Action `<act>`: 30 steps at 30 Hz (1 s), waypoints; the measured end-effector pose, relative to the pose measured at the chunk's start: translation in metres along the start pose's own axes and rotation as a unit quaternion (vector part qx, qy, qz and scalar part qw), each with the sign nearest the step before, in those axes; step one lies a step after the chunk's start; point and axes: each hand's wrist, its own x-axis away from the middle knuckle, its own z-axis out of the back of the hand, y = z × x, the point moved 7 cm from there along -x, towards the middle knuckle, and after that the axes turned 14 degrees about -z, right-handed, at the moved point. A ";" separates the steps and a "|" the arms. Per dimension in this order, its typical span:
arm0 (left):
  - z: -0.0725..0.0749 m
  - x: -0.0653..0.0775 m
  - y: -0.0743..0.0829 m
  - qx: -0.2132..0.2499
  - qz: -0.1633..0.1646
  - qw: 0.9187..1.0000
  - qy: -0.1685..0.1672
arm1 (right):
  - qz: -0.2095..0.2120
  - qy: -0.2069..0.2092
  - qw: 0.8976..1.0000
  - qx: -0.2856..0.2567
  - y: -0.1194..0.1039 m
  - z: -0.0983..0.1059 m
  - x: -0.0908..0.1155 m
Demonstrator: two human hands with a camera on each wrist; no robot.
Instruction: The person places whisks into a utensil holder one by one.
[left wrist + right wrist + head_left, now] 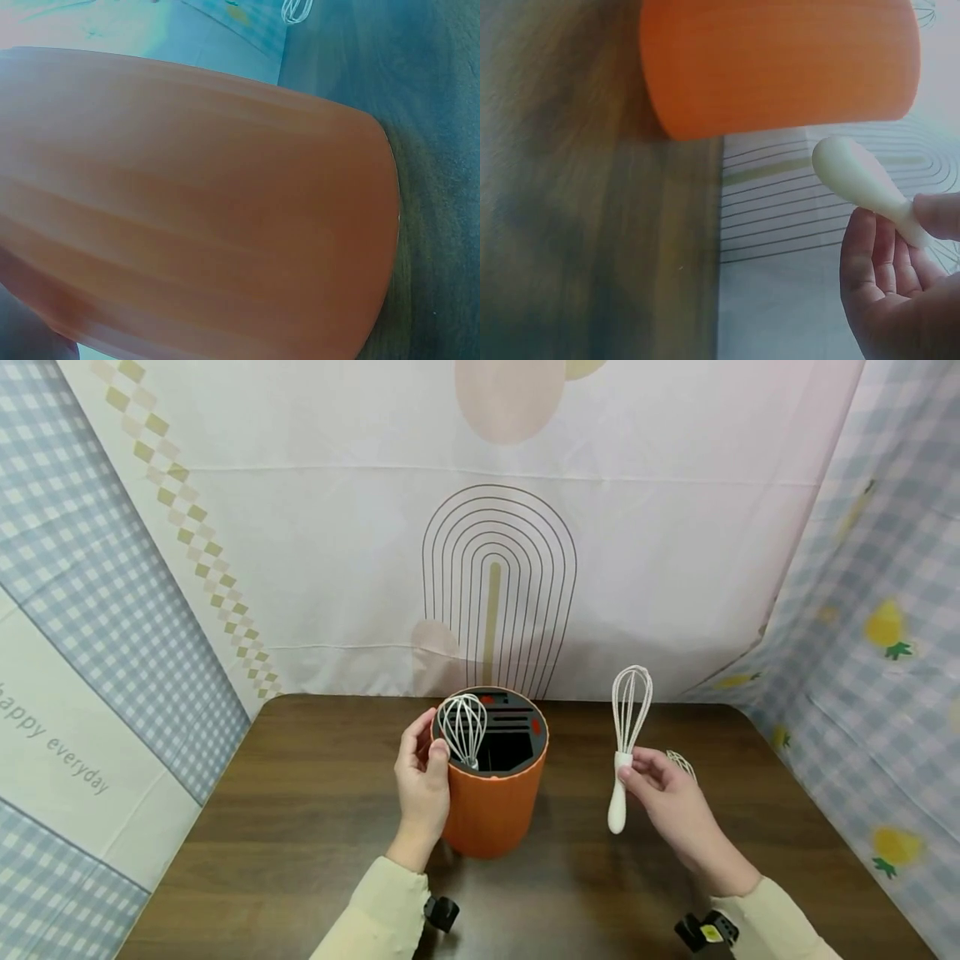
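Whisk is pinched by my right hand, thumb against fingers near the top of its handle; the wires point to 12 o'clock, the butt to 6. It sits in the air at 3 o'clock from the orange holder, well apart from it. My left hand grips the holder's rim at about 8 o'clock, beside the standing whisk. Working well here, I judge, means a firm left hold so the holder cannot tip, and a light pinch keeping the handle upright. Any lowering over the dark compartment, at 5 o'clock of the top, should go butt first, the wires clear of the standing whisk.
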 end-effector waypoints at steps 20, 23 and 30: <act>0.003 0.003 -0.001 0.000 0.003 1.000 0.003 | 0.087 -0.020 0.992 -0.089 -0.056 -0.019 0.002; 0.001 0.002 0.000 0.005 -0.002 1.000 0.001 | 0.101 -0.021 0.988 -0.115 -0.065 -0.021 0.003; 0.000 0.000 0.000 0.007 -0.002 1.000 0.000 | 0.132 -0.035 0.977 -0.166 -0.083 -0.027 0.006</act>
